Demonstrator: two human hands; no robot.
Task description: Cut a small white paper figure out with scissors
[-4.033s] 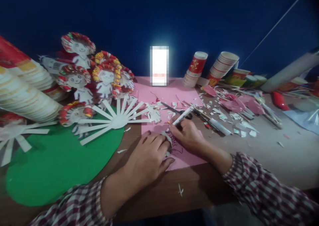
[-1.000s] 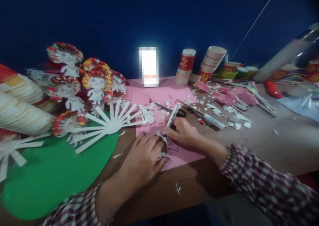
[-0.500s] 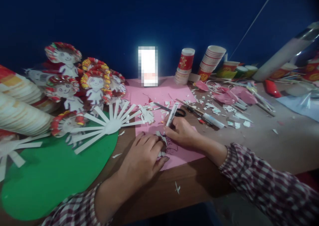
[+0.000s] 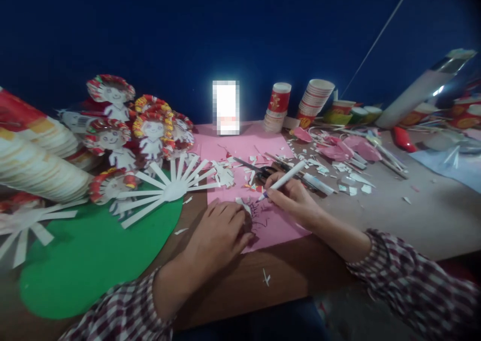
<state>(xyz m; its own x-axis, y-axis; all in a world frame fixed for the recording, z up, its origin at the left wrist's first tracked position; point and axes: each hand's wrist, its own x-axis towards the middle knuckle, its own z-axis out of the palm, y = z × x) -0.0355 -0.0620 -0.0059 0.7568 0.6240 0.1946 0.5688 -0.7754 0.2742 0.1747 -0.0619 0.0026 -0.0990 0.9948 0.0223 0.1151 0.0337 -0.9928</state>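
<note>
My right hand (image 4: 295, 198) grips a white marker (image 4: 286, 176) with its tip pointing down and left, just over dark scribbled lines on a pink sheet (image 4: 287, 223). My left hand (image 4: 221, 228) lies over the sheet's left part, fingers spread loosely, pressing on a small white paper piece (image 4: 243, 203) mostly hidden under it. Behind my right hand lie black-handled scissors (image 4: 265, 172). A white paper cup cut into flat strips (image 4: 175, 191) rests to the left of my hands, and a small white paper figure (image 4: 224, 175) lies just above them.
Paper dolls with red and yellow rings (image 4: 152, 133) stand at left, beside stacked cups (image 4: 45, 163) and a green mat (image 4: 93, 261). A bright blurred-out screen (image 4: 227, 108) stands at the back. Cup stacks (image 4: 315, 98) and paper scraps (image 4: 353, 186) lie at right.
My right hand has shifted slightly right and the marker has swung from upright to leaning right. My left hand stays on the paper. The whole view has shifted a little.
</note>
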